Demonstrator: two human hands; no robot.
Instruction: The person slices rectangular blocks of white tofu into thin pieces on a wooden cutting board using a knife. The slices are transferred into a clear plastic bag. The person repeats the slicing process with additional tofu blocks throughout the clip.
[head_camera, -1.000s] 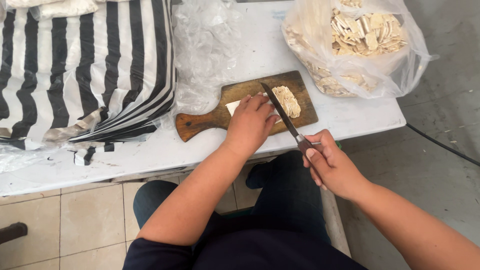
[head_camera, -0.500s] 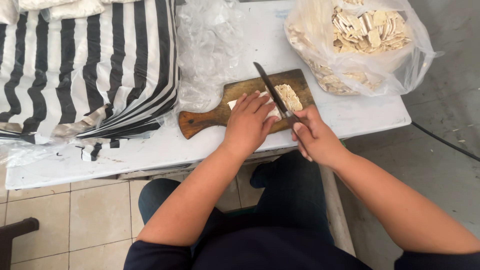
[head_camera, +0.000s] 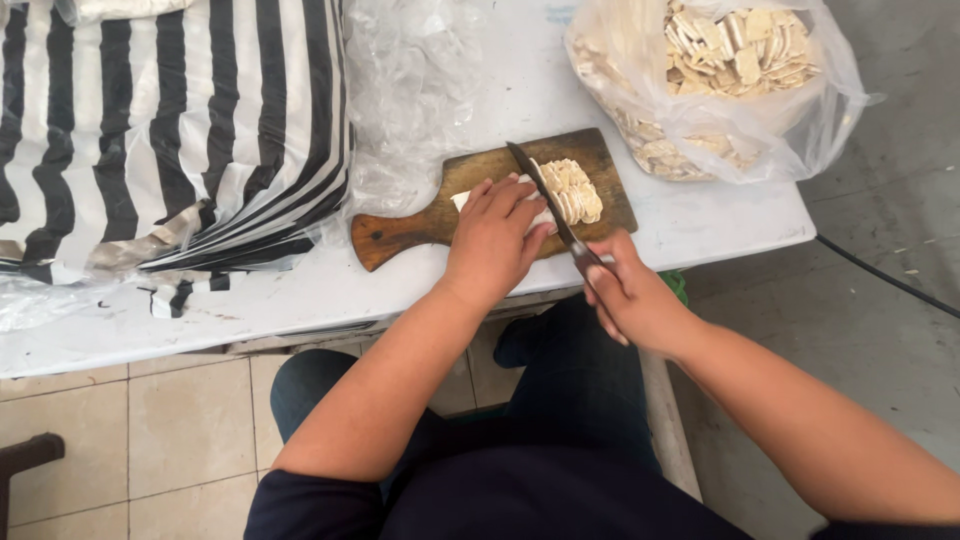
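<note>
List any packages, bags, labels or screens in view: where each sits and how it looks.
Clear plastic bag: far right of the white table, open at the top, bulging with pale beige slices.
Striped bag: left of the table, large, black and white stripes.
Crumpled clear plastic sheet: centre back, between the striped bag and the wooden cutting board.
No labels, signs or screens are visible.

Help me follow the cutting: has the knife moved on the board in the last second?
Yes. The knife in the right hand slid forward and left across the wooden cutting board, toward its far edge.
</note>
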